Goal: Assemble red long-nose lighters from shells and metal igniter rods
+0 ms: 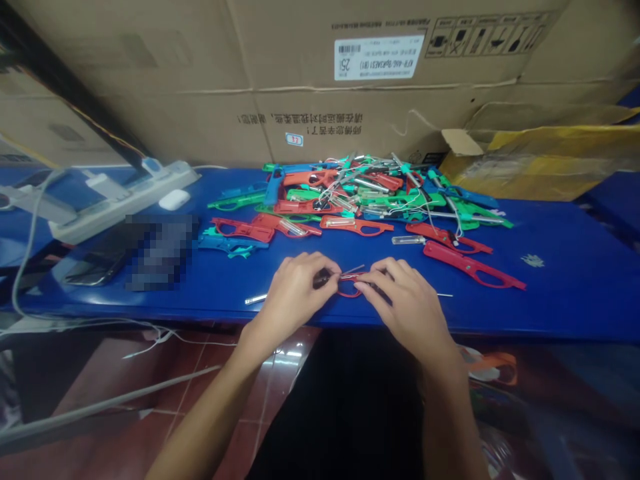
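Close to the table's front edge, my left hand (305, 283) and my right hand (403, 290) pinch a red lighter casing (349, 294) between them. Fingers of both hands cover most of it; its looped trigger guard and some thin wires show in the gap. A silver metal tube (256, 299) sticks out beyond my left hand, and a thin rod (445, 295) shows past my right. Beyond my hands lies a heap of red, green and blue lighter parts (350, 193) with metal tubes and white wires. Nearer my right hand is an empty red casing half (473, 265).
At the left are a white power strip (125, 200), a white earbud case (174, 199), a dark phone (107, 257) and a blurred-out dark item (163, 253). A large cardboard box (200, 73) stands behind the heap; a yellow-taped carton (545, 160) sits at right.
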### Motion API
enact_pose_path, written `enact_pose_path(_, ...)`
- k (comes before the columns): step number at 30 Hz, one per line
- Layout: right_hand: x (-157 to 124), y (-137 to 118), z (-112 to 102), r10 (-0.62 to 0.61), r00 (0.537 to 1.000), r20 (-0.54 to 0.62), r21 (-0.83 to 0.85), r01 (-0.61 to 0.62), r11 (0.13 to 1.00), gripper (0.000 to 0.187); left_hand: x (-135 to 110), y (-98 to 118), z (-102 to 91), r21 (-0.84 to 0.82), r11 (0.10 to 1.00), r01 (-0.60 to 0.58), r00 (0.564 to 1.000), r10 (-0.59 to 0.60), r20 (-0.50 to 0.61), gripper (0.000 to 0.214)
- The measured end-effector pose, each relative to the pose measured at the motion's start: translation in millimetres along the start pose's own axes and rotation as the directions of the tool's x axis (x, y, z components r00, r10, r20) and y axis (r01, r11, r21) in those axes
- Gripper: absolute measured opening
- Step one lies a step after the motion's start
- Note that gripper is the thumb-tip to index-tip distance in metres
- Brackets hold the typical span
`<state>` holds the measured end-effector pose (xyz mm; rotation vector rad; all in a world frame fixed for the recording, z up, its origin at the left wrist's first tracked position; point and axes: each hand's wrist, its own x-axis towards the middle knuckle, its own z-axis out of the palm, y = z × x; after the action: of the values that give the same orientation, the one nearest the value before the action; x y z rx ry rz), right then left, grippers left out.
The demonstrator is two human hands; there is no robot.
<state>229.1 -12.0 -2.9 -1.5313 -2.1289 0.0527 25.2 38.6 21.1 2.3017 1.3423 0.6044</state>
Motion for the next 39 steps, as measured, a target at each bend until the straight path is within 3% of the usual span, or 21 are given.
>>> enact_pose_path(10,0,2,1,-0.029,0.999,0.015,-0.038,0.029,0.999,0.028,17,-8,-8.9,-0.21,0.971,0.11,0.984,-0.076,0.163,0.017)
enact_pose_path(17,-2,2,2,-0.089,0.995,-0.036,-0.045,0.087,0.995,0.024,8,-10,-11.3,-0.103,0.991,-0.085,0.99,0.095,0.099,0.009)
enact_pose_path(23,-4,3,0,-0.135,0.977,-0.164,-0.058,0.127,0.99,0.027,3,-11,-6.9,-0.064,0.985,-0.163,0.983,0.168,0.072,0.009)
enact_pose_path(33,1,-1,3,-0.173,0.984,-0.035,-0.087,0.169,0.982,0.032,5,-9,0.8,-0.067,0.986,-0.155,0.988,0.156,0.009,0.013)
enact_pose_path(39,-2,1,6,-0.215,0.977,0.005,-0.152,0.214,0.965,0.031,9,-8,-0.4,-0.177,0.983,-0.044,0.997,0.055,0.056,0.014)
